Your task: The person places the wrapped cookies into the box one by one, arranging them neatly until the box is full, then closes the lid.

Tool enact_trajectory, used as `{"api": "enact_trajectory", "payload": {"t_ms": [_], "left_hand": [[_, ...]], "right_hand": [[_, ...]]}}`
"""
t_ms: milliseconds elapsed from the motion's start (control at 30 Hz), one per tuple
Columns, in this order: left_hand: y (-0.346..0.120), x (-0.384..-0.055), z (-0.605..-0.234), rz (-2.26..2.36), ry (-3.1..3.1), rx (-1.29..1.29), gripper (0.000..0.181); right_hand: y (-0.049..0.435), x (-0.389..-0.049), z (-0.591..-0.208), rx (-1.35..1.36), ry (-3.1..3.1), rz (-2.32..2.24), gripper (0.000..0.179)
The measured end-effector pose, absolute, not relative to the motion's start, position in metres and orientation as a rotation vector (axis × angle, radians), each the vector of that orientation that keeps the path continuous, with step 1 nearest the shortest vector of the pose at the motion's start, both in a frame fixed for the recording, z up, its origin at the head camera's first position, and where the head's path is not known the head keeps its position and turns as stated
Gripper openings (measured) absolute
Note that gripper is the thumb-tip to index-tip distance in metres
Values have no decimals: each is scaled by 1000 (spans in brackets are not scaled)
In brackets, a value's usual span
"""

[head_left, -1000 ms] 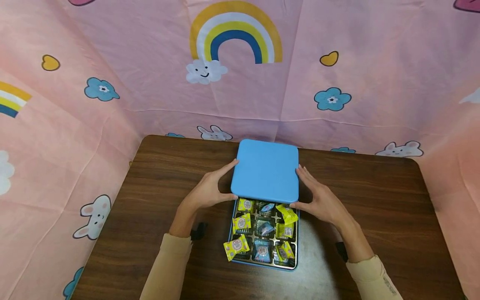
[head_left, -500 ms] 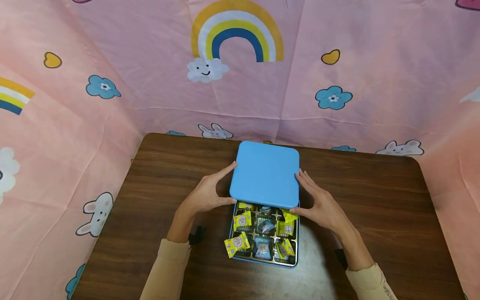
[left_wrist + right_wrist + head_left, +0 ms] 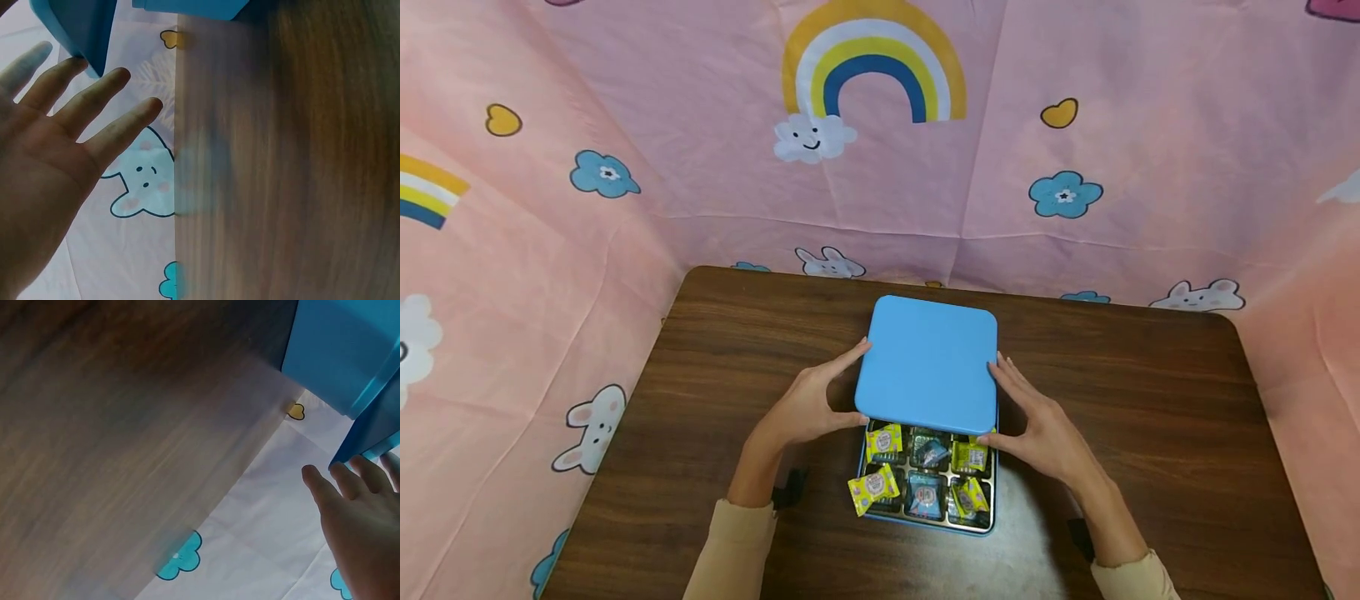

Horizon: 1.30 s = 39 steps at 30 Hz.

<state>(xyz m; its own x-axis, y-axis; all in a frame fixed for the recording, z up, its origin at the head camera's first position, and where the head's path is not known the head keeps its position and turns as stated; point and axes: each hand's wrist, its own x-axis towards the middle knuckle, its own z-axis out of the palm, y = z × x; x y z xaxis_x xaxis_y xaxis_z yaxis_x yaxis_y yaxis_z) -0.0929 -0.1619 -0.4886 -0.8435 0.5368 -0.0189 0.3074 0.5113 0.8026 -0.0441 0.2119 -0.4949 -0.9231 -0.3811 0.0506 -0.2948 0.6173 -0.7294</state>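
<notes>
A blue square lid [image 3: 928, 364] covers the far part of a blue tin [image 3: 929, 527], tilted above it. My left hand [image 3: 808, 406] grips the lid by its left side, thumb at the near corner and fingers farther back. On the opposite side my right hand [image 3: 1043, 425] holds it the same way. The near compartments show wrapped candies, yellow ones such as the yellow candy [image 3: 874, 489] overhanging the tin's left rim, and a blue candy [image 3: 924, 497] in the front middle. The far row is hidden under the lid. In the left wrist view, fingertips touch the lid's edge [image 3: 75, 37].
The tin stands on a dark brown wooden table [image 3: 715, 350]. Behind and beside the table hangs a pink cloth [image 3: 910, 183] printed with rainbows, rabbits and flowers.
Both hands have brought the lid nearer to me, over more of the tin. The far row of candies, visible earlier, is now covered. The tin has stayed in place.
</notes>
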Motion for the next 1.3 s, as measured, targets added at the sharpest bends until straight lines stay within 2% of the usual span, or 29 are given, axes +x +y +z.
{"api": "enact_trajectory", "payload": {"t_ms": [867, 1300], "left_hand": [[-163, -65, -490, 1343, 2448, 790, 101], [-166, -47, -494, 1319, 2440, 746, 102]], "right_hand": [[208, -13, -498, -558, 2769, -1220, 106], [202, 6, -503, -517, 2799, -1205, 111]]}}
